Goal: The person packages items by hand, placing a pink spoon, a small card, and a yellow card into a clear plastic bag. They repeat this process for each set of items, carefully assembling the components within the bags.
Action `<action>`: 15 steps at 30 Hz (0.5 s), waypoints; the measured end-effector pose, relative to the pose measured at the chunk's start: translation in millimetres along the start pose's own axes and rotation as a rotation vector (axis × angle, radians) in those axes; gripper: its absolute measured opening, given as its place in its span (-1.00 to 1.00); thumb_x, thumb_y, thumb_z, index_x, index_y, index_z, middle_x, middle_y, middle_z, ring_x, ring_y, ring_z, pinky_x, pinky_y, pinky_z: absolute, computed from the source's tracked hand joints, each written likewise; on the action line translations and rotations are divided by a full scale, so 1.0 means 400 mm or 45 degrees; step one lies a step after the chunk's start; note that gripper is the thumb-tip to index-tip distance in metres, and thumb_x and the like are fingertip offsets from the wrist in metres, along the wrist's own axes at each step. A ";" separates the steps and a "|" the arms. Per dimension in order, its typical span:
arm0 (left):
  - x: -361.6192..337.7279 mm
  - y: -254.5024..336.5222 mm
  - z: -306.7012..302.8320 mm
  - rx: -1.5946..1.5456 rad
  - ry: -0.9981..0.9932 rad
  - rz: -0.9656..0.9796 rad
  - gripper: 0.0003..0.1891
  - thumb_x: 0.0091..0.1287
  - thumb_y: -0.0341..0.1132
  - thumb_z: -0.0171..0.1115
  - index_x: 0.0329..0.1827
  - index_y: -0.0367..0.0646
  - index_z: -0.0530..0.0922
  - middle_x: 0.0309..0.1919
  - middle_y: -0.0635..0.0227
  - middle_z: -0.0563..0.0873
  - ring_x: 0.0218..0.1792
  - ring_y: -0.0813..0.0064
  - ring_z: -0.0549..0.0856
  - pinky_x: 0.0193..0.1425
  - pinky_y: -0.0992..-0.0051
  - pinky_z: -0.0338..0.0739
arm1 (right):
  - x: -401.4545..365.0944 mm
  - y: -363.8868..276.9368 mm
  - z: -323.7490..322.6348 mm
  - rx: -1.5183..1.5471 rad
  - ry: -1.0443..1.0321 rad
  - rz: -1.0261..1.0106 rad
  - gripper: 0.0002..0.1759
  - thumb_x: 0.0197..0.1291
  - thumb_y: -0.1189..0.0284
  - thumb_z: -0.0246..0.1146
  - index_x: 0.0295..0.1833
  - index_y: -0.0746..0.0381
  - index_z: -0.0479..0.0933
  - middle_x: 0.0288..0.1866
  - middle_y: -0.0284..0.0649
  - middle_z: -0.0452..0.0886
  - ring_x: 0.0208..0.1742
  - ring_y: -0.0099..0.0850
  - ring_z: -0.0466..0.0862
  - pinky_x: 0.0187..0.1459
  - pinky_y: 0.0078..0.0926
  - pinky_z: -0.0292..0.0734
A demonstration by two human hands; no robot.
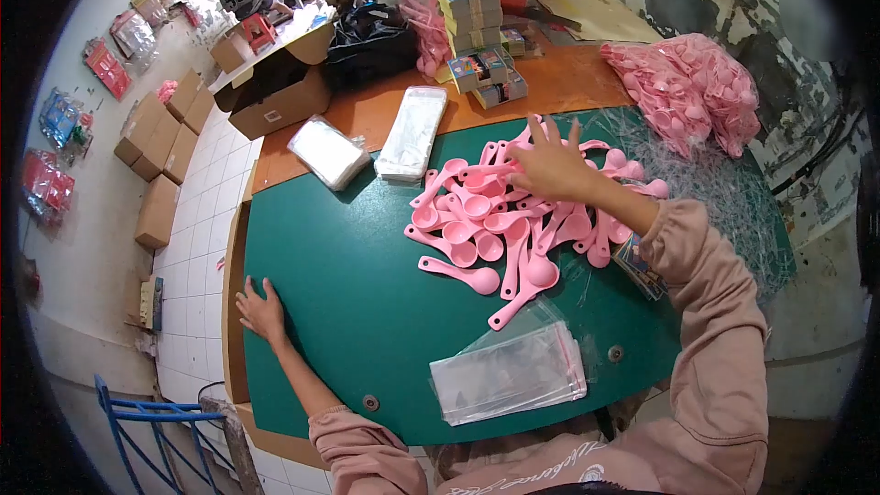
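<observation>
Spreading its fingers wide, the right hand point(555, 170) is over the far side of the pink spoons point(500, 220), open, though whether a fingertip touches one I cannot tell! Take the green counter point(367, 293) as our dial: that loose heap sprawls from the middle up towards one o'clock, scoops and handles crossing every way. Over at nine o'clock the left hand point(264, 312) is open too, fingers apart, nothing in it, right by the counter's edge. Down at six o'clock, clear plastic sleeves point(509, 376) lie in a slightly fanned stack, just beside the lowest spoon. Up at eleven, two whitish packs point(412, 133) lie near each other; at twelve, banded card stacks point(481, 69) rise; at two, a bulging bag of pink scoops point(683, 96) sits just beyond crumpled clear plastic point(733, 192)
</observation>
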State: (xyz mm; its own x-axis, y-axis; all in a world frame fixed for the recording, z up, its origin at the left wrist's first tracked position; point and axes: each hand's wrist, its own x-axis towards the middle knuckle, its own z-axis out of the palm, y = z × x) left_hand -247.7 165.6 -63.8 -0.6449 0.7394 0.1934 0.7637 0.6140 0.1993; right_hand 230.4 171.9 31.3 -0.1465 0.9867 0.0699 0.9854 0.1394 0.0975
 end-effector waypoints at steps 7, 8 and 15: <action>-0.083 0.150 0.007 -0.617 0.216 0.670 -0.57 0.31 -0.17 0.05 0.22 -0.11 0.36 0.17 0.13 0.44 0.21 0.10 0.38 0.22 0.24 0.29 | 0.000 -0.216 0.029 0.296 -0.034 -0.642 -0.30 0.00 -0.20 0.09 0.24 -0.13 0.31 0.40 -0.06 0.04 0.40 0.07 0.00 0.17 0.48 -0.21; -0.106 0.167 -0.007 -0.670 0.195 0.736 -0.61 0.31 -0.20 0.06 0.17 -0.13 0.39 0.14 0.09 0.45 0.19 0.13 0.41 0.17 0.31 0.32 | -0.016 -0.232 0.051 0.217 -0.013 -0.663 -0.28 -0.01 -0.22 0.08 0.27 -0.16 0.27 0.40 -0.07 0.04 0.40 0.08 0.00 0.18 0.48 -0.21; -0.402 0.317 -0.176 -0.889 -0.735 1.259 -0.80 0.20 -0.28 0.22 -0.28 -0.25 0.49 -0.29 0.19 0.57 -0.38 0.33 0.60 -0.30 0.41 0.49 | -0.140 -0.154 0.104 0.219 0.154 -0.691 -0.33 -0.01 -0.10 0.15 0.25 -0.18 0.27 0.43 -0.09 -0.03 0.39 0.06 0.01 0.20 0.43 -0.20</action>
State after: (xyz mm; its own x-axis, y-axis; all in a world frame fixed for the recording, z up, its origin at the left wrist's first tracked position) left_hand -49.1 105.1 -2.2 0.4022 0.9040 0.1446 0.6129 -0.3832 0.6910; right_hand 181.5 111.7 -20.1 -0.6332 0.7553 0.1692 0.7651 0.6439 -0.0112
